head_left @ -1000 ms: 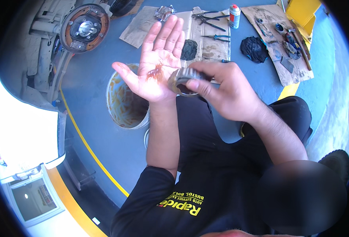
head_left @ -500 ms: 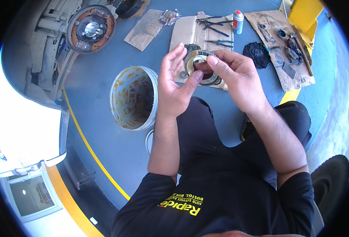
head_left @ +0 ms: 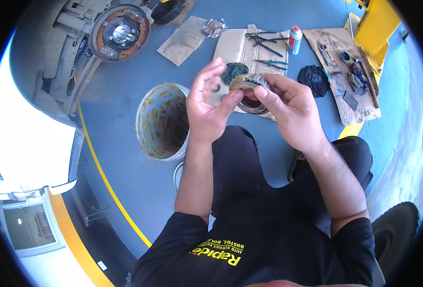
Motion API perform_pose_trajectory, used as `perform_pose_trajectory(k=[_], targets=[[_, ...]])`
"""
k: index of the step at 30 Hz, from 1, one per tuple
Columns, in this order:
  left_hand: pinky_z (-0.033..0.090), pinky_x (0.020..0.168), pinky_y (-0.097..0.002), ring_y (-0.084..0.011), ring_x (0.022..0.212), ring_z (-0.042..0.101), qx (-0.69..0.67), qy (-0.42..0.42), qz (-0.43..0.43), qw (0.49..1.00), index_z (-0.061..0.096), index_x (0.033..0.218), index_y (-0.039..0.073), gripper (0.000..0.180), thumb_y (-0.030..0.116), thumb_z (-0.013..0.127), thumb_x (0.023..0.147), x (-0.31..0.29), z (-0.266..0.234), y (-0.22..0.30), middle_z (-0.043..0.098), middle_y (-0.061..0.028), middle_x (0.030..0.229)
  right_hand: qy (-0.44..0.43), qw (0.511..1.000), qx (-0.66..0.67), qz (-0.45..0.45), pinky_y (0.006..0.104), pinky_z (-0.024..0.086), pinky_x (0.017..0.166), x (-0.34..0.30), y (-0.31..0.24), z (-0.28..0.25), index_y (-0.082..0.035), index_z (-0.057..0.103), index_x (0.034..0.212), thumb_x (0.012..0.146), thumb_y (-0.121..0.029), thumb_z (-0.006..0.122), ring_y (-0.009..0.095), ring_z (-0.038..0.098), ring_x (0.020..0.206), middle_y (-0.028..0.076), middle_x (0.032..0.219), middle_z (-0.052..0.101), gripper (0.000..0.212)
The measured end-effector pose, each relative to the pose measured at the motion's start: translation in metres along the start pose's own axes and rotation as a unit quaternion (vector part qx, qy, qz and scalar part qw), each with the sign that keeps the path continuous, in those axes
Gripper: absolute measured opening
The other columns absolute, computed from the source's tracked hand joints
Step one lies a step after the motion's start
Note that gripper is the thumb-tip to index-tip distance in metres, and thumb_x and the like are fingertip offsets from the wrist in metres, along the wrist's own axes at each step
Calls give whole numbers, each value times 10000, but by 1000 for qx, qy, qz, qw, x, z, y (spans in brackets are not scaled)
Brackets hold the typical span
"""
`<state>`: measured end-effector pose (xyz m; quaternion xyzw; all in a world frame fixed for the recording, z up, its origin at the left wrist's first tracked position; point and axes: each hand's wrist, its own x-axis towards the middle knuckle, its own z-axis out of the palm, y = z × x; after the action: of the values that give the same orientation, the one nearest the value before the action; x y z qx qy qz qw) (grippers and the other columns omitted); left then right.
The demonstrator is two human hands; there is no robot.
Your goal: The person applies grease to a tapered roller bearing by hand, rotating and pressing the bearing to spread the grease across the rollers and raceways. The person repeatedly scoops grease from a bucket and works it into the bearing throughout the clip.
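Observation:
A wheel bearing point(head_left: 252, 80), a metal ring with rollers and yellowish-brown grease on it, is held in front of me above my knees. My right hand point(head_left: 295, 106) grips its right side, thumb on the near rim and fingers behind. My left hand point(head_left: 205, 107) is at the opposite side, its thumb touching the ring. The other left fingers are stretched out and slightly blurred, apart from the bearing. Below and to the left stands a pail point(head_left: 162, 122) with brown grease smeared over its inner wall.
Cardboard beyond my hands carries pliers point(head_left: 270, 63), a spray can point(head_left: 294, 40) and a dark rag point(head_left: 234, 72). A black cloth point(head_left: 313, 80) lies right of it. More cardboard point(head_left: 360, 112) holds dirty tools and parts. A brake assembly point(head_left: 119, 33) stands far left, a tire point(head_left: 398, 229) at lower right.
The bearing has turned and tilted, so its rollers now show along the top. My left thumb has shifted slightly on the ring. The view has moved a little.

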<state>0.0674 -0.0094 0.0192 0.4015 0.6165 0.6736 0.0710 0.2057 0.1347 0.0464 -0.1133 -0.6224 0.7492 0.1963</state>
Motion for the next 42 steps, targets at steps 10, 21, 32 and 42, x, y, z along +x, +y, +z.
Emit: perform_pose_trajectory(k=[10,21,32,42], targets=[[405,1185,-454,-294,1376,561,-539,-173,-253,784,406,1515,-55,678,188,714,962,-8,-2,-17,590,-186,1433,-61,990,123,-8,292,563,944,5,-3,-6,113,644,1250,1075,-168,629,151,710,1038,138,1112,765,331],[264,1261,-542,-469,1517,350,-504,67,-57,860,439,1535,4,836,664,332,1032,14,17,-3,381,-316,1612,13,995,74,68,294,574,847,9,16,7,91,681,1175,1072,-220,637,120,714,933,117,1024,773,331],[167,1281,-559,-483,1526,310,-410,14,8,912,361,1565,-8,1046,841,217,972,26,21,-12,354,-331,1613,-8,864,-426,-268,420,554,630,-3,8,22,31,676,1136,948,-209,752,386,703,707,194,841,718,314],[253,1266,-570,-522,1514,327,-453,-19,-81,888,342,1555,-109,1184,889,183,938,17,16,-10,335,-384,1607,51,944,-312,-97,423,554,632,0,14,20,37,708,1134,943,-219,759,378,723,726,226,806,710,323]])
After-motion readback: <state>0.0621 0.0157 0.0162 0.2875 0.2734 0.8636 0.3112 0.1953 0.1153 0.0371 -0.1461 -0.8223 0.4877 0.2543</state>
